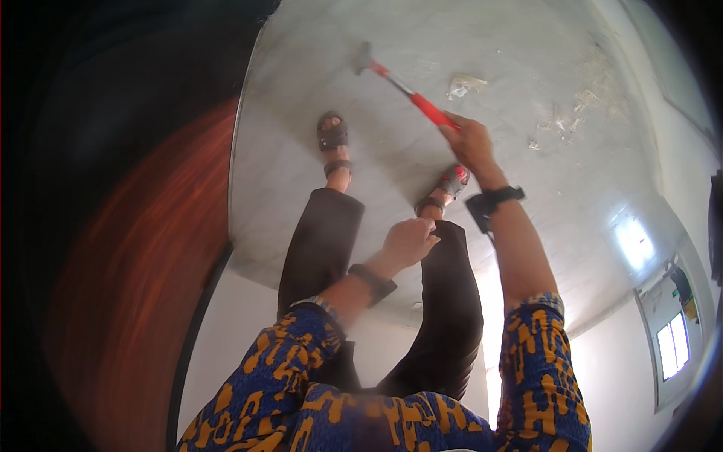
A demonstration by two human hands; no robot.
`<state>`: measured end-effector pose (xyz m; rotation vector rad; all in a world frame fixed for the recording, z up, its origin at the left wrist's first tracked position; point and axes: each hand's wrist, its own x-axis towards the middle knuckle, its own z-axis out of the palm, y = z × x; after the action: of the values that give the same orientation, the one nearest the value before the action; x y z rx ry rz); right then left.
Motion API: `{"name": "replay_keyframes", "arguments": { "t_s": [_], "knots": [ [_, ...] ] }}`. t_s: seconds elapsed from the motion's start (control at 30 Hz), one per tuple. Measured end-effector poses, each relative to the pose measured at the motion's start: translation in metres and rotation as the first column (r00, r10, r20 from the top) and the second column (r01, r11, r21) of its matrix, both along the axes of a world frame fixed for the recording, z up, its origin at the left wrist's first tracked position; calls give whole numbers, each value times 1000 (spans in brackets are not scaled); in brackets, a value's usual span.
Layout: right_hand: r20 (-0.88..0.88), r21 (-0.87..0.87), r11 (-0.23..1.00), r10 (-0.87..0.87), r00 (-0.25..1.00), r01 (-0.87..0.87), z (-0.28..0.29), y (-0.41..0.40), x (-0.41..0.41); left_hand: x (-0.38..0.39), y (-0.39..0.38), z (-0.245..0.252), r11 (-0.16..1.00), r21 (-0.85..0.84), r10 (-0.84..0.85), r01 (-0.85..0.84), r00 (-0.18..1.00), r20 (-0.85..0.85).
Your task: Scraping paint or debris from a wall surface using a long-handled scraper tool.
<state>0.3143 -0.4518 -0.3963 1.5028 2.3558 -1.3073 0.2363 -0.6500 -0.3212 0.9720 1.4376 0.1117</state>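
Observation:
My right hand (471, 141) grips the red handle of a hammer (426, 105), which slants up and left over the grey floor. The hammer's dark head (361, 57) is blurred and points away from me. Lower and to the left, my left hand (408, 243) is held with curled fingers in front of my dark trouser leg (449, 282). No object shows in it, though its palm is hidden. Each wrist wears a dark band, and the right one (480, 210) carries a small box.
A reddish-brown panel (152, 226) stands close on my left. My sandalled feet (333, 133) are on the grey floor (395, 147). A pale flattened scrap (466, 85) and scattered debris (565, 127) lie ahead and right. A white wall (610, 361) and a window (673, 346) appear at the right.

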Motion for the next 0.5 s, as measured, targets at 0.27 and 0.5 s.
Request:
{"name": "replay_keyframes", "arguments": {
  "t_s": [0.27, 0.5],
  "knots": [
    [467, -86, 898, -347, 813, 432, 71, 48, 212, 7, 2, -2, 999, 43, 6, -6, 1000, 9],
    [339, 8, 962, -260, 904, 274, 80, 35, 223, 11, 2, -3, 996, 83, -39, 42, 999, -27]
  ]
}}
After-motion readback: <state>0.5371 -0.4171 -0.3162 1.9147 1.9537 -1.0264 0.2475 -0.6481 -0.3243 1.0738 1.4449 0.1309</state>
